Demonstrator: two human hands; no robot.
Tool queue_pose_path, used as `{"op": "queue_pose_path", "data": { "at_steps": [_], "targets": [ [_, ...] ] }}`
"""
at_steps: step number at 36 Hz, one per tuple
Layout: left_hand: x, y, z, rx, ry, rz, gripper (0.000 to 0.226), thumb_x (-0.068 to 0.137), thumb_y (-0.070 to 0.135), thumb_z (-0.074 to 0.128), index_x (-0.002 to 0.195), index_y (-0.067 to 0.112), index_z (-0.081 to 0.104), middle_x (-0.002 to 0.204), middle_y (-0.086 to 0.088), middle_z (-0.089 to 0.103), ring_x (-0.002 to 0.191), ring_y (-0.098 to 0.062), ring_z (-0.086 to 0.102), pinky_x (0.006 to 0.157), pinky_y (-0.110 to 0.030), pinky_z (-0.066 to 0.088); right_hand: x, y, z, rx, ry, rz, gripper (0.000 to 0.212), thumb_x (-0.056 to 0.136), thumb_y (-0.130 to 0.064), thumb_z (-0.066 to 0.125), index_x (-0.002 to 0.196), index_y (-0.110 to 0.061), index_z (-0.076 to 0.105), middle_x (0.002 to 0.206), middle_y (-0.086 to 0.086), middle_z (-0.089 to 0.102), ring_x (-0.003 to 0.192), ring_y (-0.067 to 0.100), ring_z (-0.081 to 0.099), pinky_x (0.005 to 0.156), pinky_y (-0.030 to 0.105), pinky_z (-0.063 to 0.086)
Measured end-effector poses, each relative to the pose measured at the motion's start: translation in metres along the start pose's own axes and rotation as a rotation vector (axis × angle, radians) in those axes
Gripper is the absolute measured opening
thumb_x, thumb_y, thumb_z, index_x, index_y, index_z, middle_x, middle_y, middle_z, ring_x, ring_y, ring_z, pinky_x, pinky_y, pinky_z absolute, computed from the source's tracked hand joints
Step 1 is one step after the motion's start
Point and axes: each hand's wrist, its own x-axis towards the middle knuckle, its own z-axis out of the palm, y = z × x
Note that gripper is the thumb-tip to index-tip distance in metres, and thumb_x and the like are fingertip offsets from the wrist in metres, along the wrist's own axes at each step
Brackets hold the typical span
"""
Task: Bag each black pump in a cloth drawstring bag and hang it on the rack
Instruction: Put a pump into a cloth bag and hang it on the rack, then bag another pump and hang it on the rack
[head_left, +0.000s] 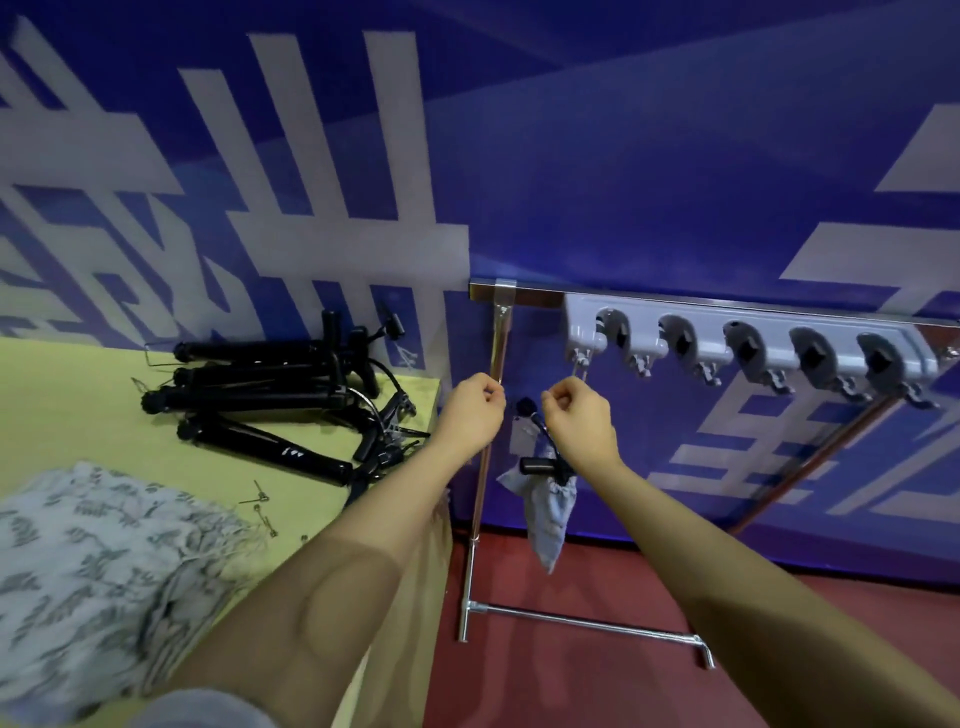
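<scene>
Hanging step: your left hand (471, 410) and right hand (576, 415) pinch the drawstrings, bagged pump (545, 499) dangling at 6 o'clock below. Next, loop the strings onto the rack (748, 343) hook at 12.

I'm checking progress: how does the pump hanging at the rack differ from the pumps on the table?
The hanging pump sits mostly inside a grey cloth bag; the table pumps are bare. It hangs upright below the rack; they lie flat in a heap on the table. Both hands pinch its strings; nobody touches the others. All are black.
</scene>
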Motion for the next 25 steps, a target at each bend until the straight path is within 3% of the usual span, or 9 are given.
{"op": "queue_pose_path", "data": {
  "at_steps": [4,7,12,16,20,23,25],
  "targets": [
    [-0.017,-0.030,-0.029,0.018,-0.017,-0.017,0.011,0.093,0.014,0.048,0.085,0.018,0.056,0.077,-0.001,0.059,0.081,-0.029,0.064,0.078,-0.040,0.054,-0.016,-0.020,0.031,-0.010,-0.070,-0.002,0.012,0.092,-0.019,0.050,0.081,-0.016,0.053,0.064,-0.004,0.055,0.065,0.020,0.054,0.062,0.036,0.044],
    [-0.031,-0.057,-0.055,0.005,0.003,-0.043,0.013,0.093,0.014,0.049,0.082,0.017,0.055,0.083,-0.009,0.065,0.082,-0.032,0.065,0.078,-0.039,0.052,-0.031,-0.033,0.063,-0.038,-0.135,-0.009,0.015,0.091,-0.017,0.051,0.076,-0.020,0.052,0.061,-0.006,0.053,0.067,0.020,0.054,0.067,0.038,0.046],
    [-0.062,-0.107,-0.104,0.010,0.026,-0.115,0.014,0.091,0.011,0.049,0.095,0.008,0.062,0.097,-0.016,0.068,0.090,-0.032,0.064,0.081,-0.034,0.050,-0.061,-0.056,0.122,-0.082,-0.248,-0.041,0.013,0.092,-0.019,0.051,0.079,-0.017,0.054,0.061,-0.010,0.050,0.069,0.019,0.051,0.066,0.032,0.041],
    [-0.087,-0.159,-0.147,0.052,0.060,-0.179,0.020,0.092,0.008,0.045,0.105,0.008,0.061,0.093,-0.007,0.061,0.085,-0.022,0.056,0.073,-0.025,0.042,-0.088,-0.082,0.176,-0.099,-0.329,-0.041,0.020,0.090,-0.019,0.051,0.070,-0.022,0.052,0.065,-0.001,0.058,0.071,0.023,0.061,0.070,0.035,0.050],
    [-0.106,-0.206,-0.186,0.057,0.110,-0.236,0.021,0.093,0.007,0.043,0.108,0.009,0.058,0.104,-0.006,0.059,0.091,-0.023,0.056,0.073,-0.025,0.043,-0.114,-0.104,0.224,-0.079,-0.410,-0.071,0.013,0.091,-0.013,0.049,0.082,-0.015,0.059,0.073,0.004,0.061,0.070,0.023,0.059,0.066,0.036,0.050],
    [-0.114,-0.235,-0.212,0.049,0.129,-0.263,0.020,0.093,0.006,0.044,0.110,0.008,0.055,0.103,-0.006,0.057,0.083,-0.016,0.054,0.061,-0.018,0.042,-0.129,-0.117,0.254,-0.086,-0.459,-0.074,0.013,0.091,-0.013,0.051,0.089,-0.013,0.064,0.073,0.000,0.060,0.072,0.023,0.060,0.070,0.037,0.052],
    [-0.118,-0.249,-0.225,0.056,0.136,-0.272,0.019,0.093,0.006,0.046,0.110,0.007,0.054,0.101,-0.004,0.056,0.082,-0.015,0.052,0.063,-0.019,0.042,-0.134,-0.123,0.270,-0.098,-0.474,-0.095,0.014,0.092,-0.013,0.052,0.095,-0.010,0.066,0.082,0.006,0.064,0.075,0.025,0.060,0.071,0.036,0.051]
  ]
}}
